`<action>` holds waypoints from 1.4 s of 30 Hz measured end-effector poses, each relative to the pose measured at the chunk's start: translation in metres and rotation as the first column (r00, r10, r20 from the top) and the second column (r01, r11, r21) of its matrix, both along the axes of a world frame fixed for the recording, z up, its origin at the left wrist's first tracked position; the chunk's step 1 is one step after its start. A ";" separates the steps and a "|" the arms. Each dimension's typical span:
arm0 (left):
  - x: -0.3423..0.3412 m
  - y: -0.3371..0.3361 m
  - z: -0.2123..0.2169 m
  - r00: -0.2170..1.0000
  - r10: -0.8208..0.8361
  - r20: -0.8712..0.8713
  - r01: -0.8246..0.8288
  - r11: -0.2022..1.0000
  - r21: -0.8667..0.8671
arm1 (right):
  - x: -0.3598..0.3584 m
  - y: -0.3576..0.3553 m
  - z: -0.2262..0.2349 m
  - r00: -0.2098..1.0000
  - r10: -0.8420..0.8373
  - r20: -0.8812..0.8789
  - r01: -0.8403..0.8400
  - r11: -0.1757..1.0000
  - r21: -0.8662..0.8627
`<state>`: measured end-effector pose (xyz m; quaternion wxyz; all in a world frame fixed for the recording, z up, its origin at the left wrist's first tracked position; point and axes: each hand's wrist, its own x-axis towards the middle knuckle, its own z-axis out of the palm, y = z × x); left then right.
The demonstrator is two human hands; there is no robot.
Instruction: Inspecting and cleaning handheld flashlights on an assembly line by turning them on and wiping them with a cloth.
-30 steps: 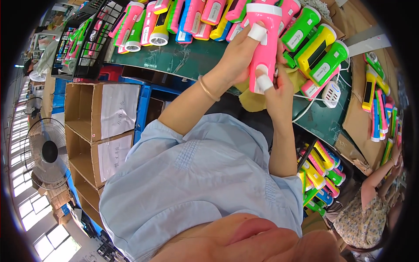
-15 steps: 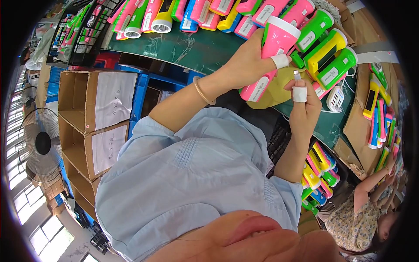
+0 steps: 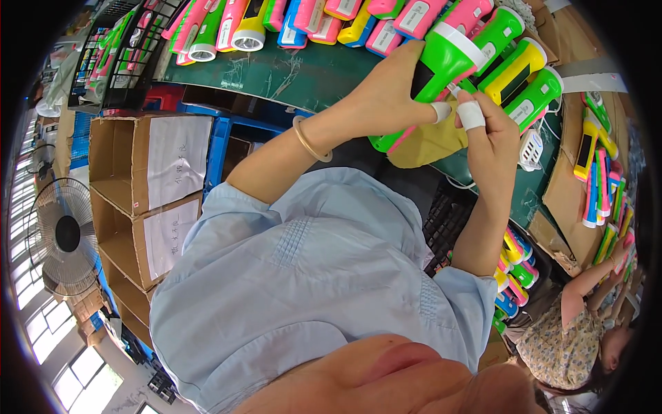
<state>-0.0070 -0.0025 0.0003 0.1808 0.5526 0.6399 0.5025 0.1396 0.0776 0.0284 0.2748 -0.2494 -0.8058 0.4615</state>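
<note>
My left hand (image 3: pixel 393 93), a bracelet on its wrist and white tape on the thumb, is closed round a flashlight (image 3: pixel 445 58). Its green side with a dark panel and white-rimmed head shows; pink runs along the lower edge. My right hand (image 3: pixel 489 134), also taped at the thumb, pinches a small plug with a metal tip (image 3: pixel 453 89). That tip is at the flashlight's side; whether it has entered a socket cannot be made out. Beneath both hands lies a yellowish pad (image 3: pixel 424 150). Green and yellow flashlights (image 3: pixel 514 71) lie just beyond my right hand.
Several colourful flashlights (image 3: pixel 324 24) line the far side of the green table (image 3: pixel 276 72). A white multi-port charger (image 3: pixel 532 150) sits right. Open cardboard boxes (image 3: pixel 141 165), a black wire basket (image 3: pixel 114 62) and a fan (image 3: pixel 67 234) stand left. Another person (image 3: pixel 562 341) works at lower right.
The held flashlight has turned from its pink side to its green side. My right hand has moved up and left, bringing the plug from apart to the flashlight's side.
</note>
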 end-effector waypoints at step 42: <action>-0.419 -0.101 0.092 0.408 0.807 0.428 -0.899 0.437 0.033 | 0.031 -0.013 -0.104 0.924 -0.354 -0.146 0.371 0.922 0.109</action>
